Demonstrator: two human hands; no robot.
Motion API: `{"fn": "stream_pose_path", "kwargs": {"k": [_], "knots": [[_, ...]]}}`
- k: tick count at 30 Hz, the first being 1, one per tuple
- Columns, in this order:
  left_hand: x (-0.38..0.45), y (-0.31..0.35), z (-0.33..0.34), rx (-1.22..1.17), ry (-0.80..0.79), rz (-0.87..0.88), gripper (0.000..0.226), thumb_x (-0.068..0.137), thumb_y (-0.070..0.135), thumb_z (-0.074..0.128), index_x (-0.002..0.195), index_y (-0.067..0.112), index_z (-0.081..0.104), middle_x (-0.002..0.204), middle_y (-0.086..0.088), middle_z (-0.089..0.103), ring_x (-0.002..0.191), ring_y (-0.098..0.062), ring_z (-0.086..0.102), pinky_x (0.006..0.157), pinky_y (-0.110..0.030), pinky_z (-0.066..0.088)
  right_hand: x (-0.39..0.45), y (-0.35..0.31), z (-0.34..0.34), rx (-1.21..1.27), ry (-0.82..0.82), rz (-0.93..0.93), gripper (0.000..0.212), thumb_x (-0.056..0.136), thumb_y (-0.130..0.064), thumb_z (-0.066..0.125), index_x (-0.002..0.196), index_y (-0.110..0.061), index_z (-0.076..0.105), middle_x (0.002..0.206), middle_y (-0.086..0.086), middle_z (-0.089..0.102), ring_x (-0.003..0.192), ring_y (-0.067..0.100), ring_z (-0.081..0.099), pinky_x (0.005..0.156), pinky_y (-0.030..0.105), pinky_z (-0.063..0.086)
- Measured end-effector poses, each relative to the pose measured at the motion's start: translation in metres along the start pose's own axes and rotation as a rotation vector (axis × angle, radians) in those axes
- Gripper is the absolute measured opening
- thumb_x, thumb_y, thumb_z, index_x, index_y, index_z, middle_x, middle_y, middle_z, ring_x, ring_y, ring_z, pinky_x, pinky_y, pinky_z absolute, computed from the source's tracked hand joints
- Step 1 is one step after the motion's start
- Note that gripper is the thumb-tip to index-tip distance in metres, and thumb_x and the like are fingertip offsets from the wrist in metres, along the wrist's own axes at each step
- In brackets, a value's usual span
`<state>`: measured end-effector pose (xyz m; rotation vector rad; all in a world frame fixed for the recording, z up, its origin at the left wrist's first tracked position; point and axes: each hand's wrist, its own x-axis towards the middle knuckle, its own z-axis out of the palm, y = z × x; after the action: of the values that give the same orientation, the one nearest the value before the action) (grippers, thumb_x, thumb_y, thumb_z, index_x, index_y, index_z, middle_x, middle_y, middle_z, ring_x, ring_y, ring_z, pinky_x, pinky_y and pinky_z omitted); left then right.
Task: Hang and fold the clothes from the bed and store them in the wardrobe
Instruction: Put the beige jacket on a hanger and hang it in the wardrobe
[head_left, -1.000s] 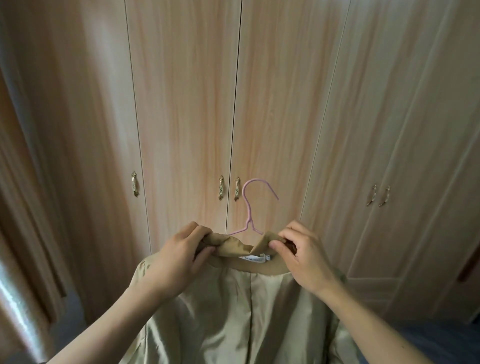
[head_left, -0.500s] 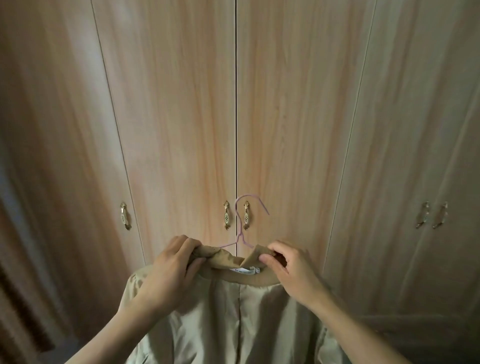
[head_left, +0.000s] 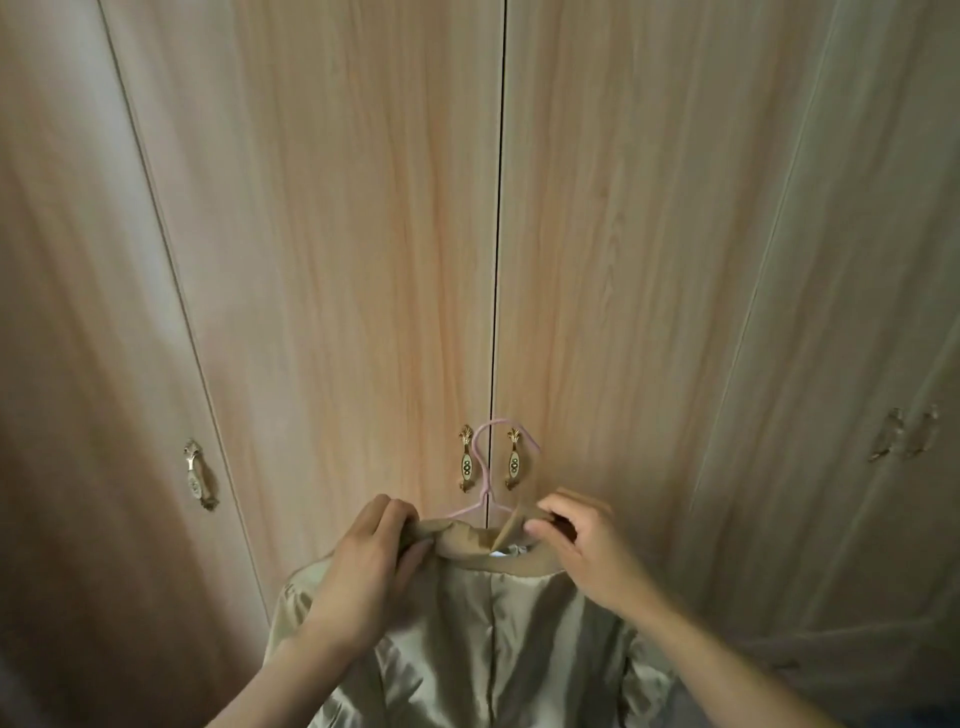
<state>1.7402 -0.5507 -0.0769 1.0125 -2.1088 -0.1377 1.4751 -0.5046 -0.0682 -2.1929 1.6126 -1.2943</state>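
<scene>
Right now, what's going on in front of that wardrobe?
A person holds a beige lined jacket up by its collar, left hand and right hand each gripping one side. The jacket sits on a pink wire hanger, whose hook sticks up between the hands. The wardrobe doors are shut, so nothing is hung inside yet.

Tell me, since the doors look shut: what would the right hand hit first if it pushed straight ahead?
Probably the right middle door, near its handle. The right hand, gripping the coat collar, points at it, though the gap is unclear.

Jacket (head_left: 483, 639) on hanger (head_left: 485, 480), before shut wardrobe doors (head_left: 363, 260); hanger hook between two middle handles (head_left: 466, 457).
</scene>
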Motion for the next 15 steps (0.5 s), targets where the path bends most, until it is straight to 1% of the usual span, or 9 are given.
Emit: {"fn": "stream_pose_path", "kwargs": {"k": [2, 4, 6, 8, 10, 11, 12, 13, 15], "knots": [[0.01, -0.022, 0.006, -0.057, 0.03, 0.012, 0.02, 0.087, 0.019, 0.072, 0.094, 0.019, 0.053, 0.088, 0.01, 0.047, 0.074, -0.011, 0.051, 0.065, -0.023, 0.038, 0.014, 0.0, 0.006, -0.006, -0.055, 0.019, 0.024, 0.095, -0.035, 0.063, 0.084, -0.014, 0.065, 0.078, -0.008, 0.054, 0.073, 0.01, 0.053, 0.066, 0.023, 0.04], [0.021, -0.038, 0.011, -0.094, 0.06, 0.023, 0.014, 0.091, 0.032, 0.061, 0.096, 0.024, 0.05, 0.09, 0.013, 0.046, 0.076, -0.008, 0.049, 0.067, -0.023, 0.039, 0.031, 0.0, 0.009, 0.01, -0.09, 0.049, 0.023, 0.097, -0.034, 0.06, 0.086, -0.014, 0.067, 0.081, -0.004, 0.058, 0.075, 0.011, 0.056, 0.07, 0.027, 0.043], [0.031, -0.051, 0.016, -0.108, 0.081, 0.029, 0.014, 0.091, 0.033, 0.059, 0.097, 0.024, 0.05, 0.09, 0.013, 0.046, 0.076, -0.01, 0.05, 0.067, -0.025, 0.039, 0.047, 0.003, 0.014, 0.071, -0.067, 0.137, 0.025, 0.1, -0.031, 0.054, 0.087, -0.015, 0.067, 0.084, -0.001, 0.06, 0.08, 0.01, 0.059, 0.076, 0.028, 0.045], [0.039, -0.061, 0.02, -0.12, 0.087, 0.034, 0.016, 0.09, 0.026, 0.065, 0.097, 0.023, 0.051, 0.09, 0.013, 0.047, 0.076, -0.012, 0.051, 0.067, -0.025, 0.04, 0.063, 0.01, 0.019, 0.157, -0.01, 0.256, 0.022, 0.102, -0.027, 0.052, 0.093, -0.014, 0.068, 0.089, 0.004, 0.064, 0.083, 0.01, 0.06, 0.077, 0.021, 0.045], [0.044, -0.072, 0.022, -0.129, 0.076, 0.045, 0.012, 0.093, 0.028, 0.062, 0.098, 0.025, 0.051, 0.09, 0.015, 0.045, 0.076, -0.009, 0.05, 0.067, -0.023, 0.04, 0.081, 0.022, 0.025, 0.184, 0.0, 0.371, 0.013, 0.099, -0.025, 0.056, 0.105, -0.02, 0.066, 0.099, 0.001, 0.067, 0.092, 0.013, 0.062, 0.079, 0.014, 0.044], [0.046, -0.077, 0.022, -0.13, 0.068, 0.044, 0.01, 0.095, 0.029, 0.06, 0.098, 0.026, 0.051, 0.09, 0.017, 0.045, 0.076, -0.007, 0.049, 0.067, -0.021, 0.039, 0.089, 0.03, 0.029, 0.175, -0.031, 0.418, 0.016, 0.098, -0.026, 0.059, 0.114, -0.025, 0.063, 0.108, -0.006, 0.065, 0.102, 0.013, 0.061, 0.085, 0.013, 0.043], [0.049, -0.082, 0.022, -0.13, 0.063, 0.038, 0.009, 0.095, 0.03, 0.059, 0.097, 0.027, 0.051, 0.091, 0.018, 0.044, 0.076, -0.005, 0.048, 0.067, -0.019, 0.038, 0.097, 0.038, 0.033, 0.16, -0.073, 0.455, 0.026, 0.097, -0.028, 0.06, 0.123, -0.029, 0.058, 0.12, -0.011, 0.06, 0.115, 0.012, 0.057, 0.093, 0.016, 0.04], [0.051, -0.086, 0.023, -0.127, 0.061, 0.03, 0.01, 0.092, 0.031, 0.059, 0.097, 0.027, 0.051, 0.09, 0.018, 0.044, 0.076, -0.004, 0.047, 0.067, -0.018, 0.037, 0.105, 0.045, 0.037, 0.136, -0.11, 0.493, 0.038, 0.096, -0.03, 0.061, 0.133, -0.032, 0.051, 0.131, -0.013, 0.053, 0.127, 0.012, 0.05, 0.1, 0.021, 0.036], [0.054, -0.091, 0.026, -0.121, 0.059, 0.019, 0.011, 0.091, 0.03, 0.06, 0.096, 0.027, 0.051, 0.089, 0.018, 0.044, 0.075, -0.005, 0.047, 0.066, -0.018, 0.037, 0.118, 0.057, 0.046, 0.097, -0.147, 0.561, 0.056, 0.095, -0.034, 0.063, 0.145, -0.033, 0.037, 0.149, -0.008, 0.041, 0.139, 0.016, 0.038, 0.107, 0.032, 0.032]]}}
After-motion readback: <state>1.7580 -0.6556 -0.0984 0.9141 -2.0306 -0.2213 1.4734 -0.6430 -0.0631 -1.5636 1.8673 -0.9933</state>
